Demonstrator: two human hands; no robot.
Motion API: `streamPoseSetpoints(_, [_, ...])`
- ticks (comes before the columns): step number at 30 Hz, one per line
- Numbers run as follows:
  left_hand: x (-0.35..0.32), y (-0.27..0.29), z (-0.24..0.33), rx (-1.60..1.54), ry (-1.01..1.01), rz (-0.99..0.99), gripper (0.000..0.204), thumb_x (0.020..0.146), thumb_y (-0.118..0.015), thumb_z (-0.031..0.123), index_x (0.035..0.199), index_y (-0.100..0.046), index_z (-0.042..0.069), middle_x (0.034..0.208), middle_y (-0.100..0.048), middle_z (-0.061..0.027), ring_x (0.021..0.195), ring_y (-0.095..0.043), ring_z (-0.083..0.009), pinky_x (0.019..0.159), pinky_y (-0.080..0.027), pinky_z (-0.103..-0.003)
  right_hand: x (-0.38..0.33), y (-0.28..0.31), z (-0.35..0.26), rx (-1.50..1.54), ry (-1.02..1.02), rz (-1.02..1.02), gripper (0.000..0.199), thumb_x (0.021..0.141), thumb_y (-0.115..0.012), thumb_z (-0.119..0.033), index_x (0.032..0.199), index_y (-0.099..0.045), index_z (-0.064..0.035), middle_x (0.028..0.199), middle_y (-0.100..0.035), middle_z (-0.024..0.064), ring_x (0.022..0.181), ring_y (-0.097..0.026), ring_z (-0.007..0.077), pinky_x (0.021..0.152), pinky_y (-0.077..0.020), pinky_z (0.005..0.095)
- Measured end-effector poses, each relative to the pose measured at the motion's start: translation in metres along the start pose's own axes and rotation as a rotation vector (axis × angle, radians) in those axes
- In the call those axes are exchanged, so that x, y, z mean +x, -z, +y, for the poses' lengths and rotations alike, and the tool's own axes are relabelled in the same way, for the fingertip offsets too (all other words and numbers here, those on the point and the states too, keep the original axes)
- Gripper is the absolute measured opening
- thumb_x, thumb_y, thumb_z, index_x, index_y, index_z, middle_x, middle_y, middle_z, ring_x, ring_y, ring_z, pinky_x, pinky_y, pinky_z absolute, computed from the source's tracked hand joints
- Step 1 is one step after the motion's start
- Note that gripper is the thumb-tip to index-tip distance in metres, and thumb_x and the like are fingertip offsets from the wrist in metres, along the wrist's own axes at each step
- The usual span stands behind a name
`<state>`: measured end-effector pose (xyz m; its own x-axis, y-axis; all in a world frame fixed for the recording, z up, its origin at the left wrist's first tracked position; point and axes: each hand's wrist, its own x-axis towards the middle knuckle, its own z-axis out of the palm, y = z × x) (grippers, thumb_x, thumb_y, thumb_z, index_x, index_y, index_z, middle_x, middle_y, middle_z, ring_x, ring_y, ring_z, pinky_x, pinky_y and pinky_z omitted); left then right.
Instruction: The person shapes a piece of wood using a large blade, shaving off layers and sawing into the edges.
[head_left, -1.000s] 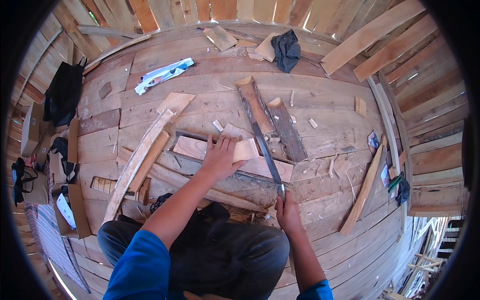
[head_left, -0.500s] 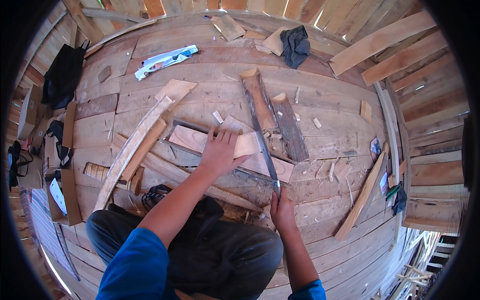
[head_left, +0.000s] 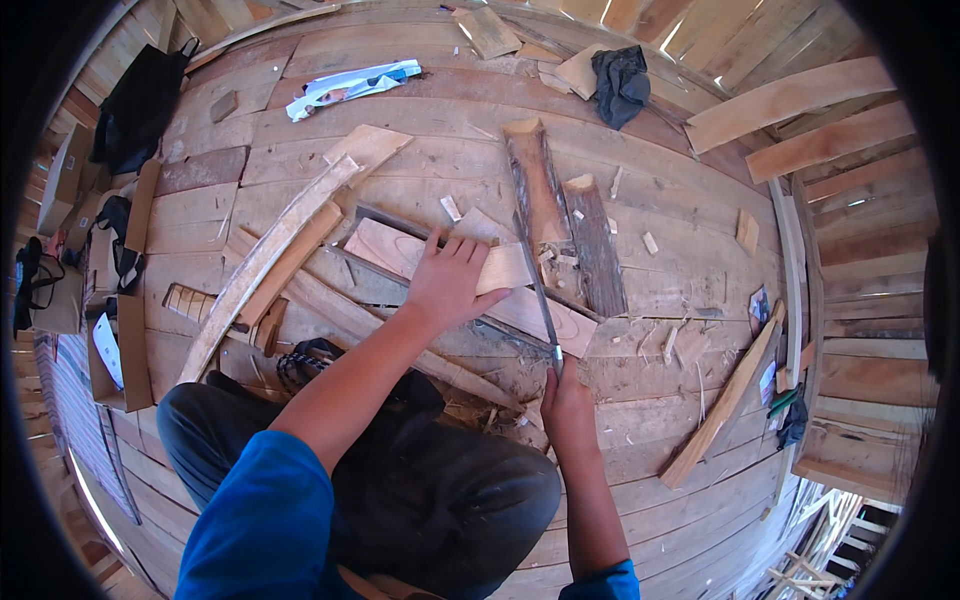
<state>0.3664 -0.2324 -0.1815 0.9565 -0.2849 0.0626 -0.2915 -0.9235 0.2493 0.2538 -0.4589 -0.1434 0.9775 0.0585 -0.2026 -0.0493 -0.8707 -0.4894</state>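
Observation:
My left hand [head_left: 447,285] holds down a short pale wooden block [head_left: 508,266], its fingers over the far edge and its thumb along the near side. The block lies across a longer pinkish board [head_left: 385,243] that rests on the floor. In my right hand [head_left: 570,405] is the handle of a handsaw [head_left: 540,295], the fingers closed around it. The narrow toothed blade points away from me and lies at the block's right end. How deep the blade sits in the wood I cannot tell.
Two bark-edged slabs [head_left: 597,245] lie beyond the saw. Long planks [head_left: 270,260] and a wooden hand plane [head_left: 190,300] are on the left. Wood chips [head_left: 690,343] litter the right side, near a leaning board [head_left: 725,400]. Open cardboard boxes [head_left: 135,350] stand far left.
The saw and my right hand have shifted slightly along the blade's line, nearer the block. My left hand keeps its hold. The whole view has turned a little.

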Motion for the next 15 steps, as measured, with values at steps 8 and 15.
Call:
streamPoseSetpoints(8, [-0.002,-0.002,0.005,0.014,-0.027,0.067,0.070,0.087,-0.053,0.062,0.122,-0.055,0.001,0.119,-0.059,-0.0153,0.120,-0.053,-0.0292,0.114,-0.024,-0.053,-0.028,0.015,0.009,-0.053,0.015,-0.029,0.018,0.098,-0.052,-0.017,0.110,-0.048,-0.0032,0.064,-0.061,0.0253,0.060,-0.063,0.0446,0.053,-0.0486,0.0546])
streamPoseSetpoints(15, [-0.006,-0.003,-0.003,-0.010,-0.105,0.146,0.068,0.086,-0.056,0.060,0.118,-0.057,0.001,0.113,-0.062,-0.0159,0.117,-0.055,-0.0301,0.113,-0.026,-0.052,0.010,0.005,-0.001,-0.102,0.052,-0.039,0.016,0.099,-0.051,-0.017,0.105,-0.047,-0.0029,0.065,-0.062,0.0254,0.061,-0.062,0.0458,0.052,-0.0483,0.0548])
